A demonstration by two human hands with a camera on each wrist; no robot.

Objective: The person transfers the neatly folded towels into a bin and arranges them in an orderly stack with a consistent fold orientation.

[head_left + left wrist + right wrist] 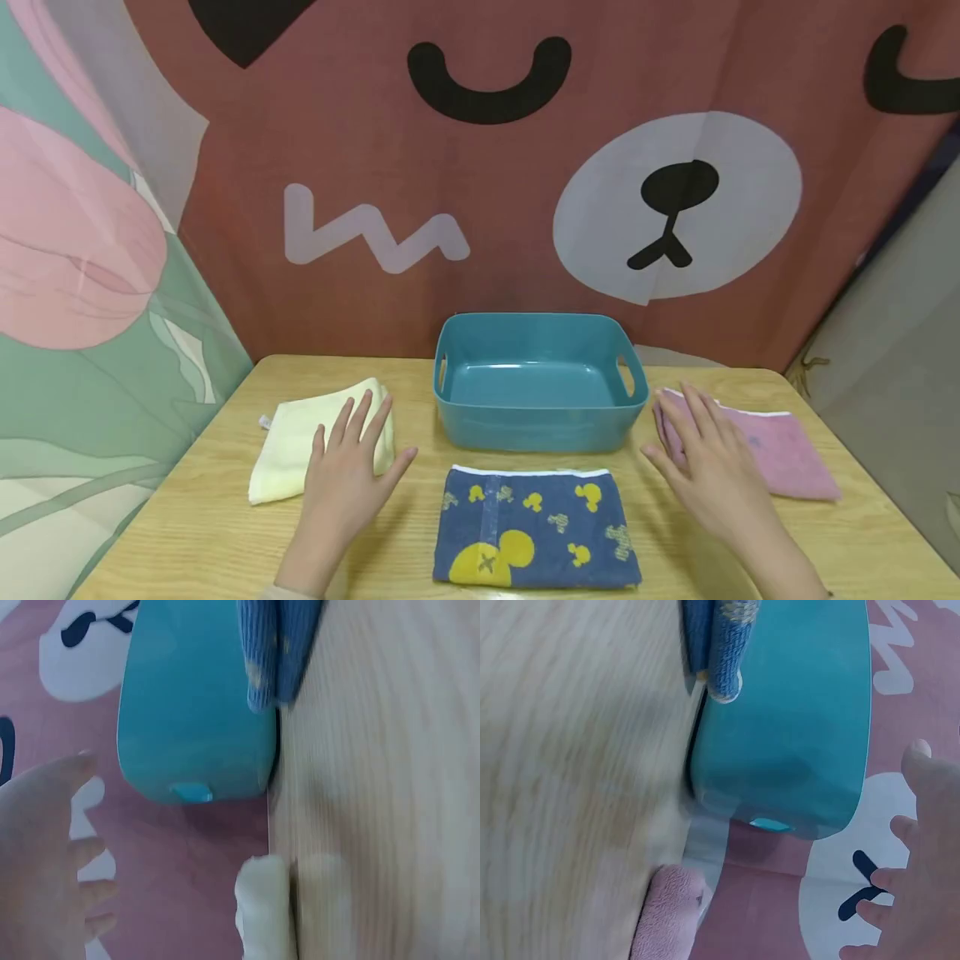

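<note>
My left hand [347,471] hovers with spread fingers over the right part of a folded pale yellow towel [288,446]. On the other side, my right hand [712,471], fingers also extended, is above the left part of a folded pink towel [795,458]. Neither hand holds anything; in the wrist views, the left hand [41,855] and right hand [922,855] appear raised off the table. Between them lies a folded navy towel [551,529] with yellow mouse-head shapes. Behind it stands a teal plastic basket [536,429] with side handle holes and nothing inside.
Everything stands on a light wooden table [217,517]. A curtain [375,308] with a cartoon bear face hangs right behind its far edge. To the left is a fabric with a flower print [82,400], and a grey surface [892,333] rises at the right.
</note>
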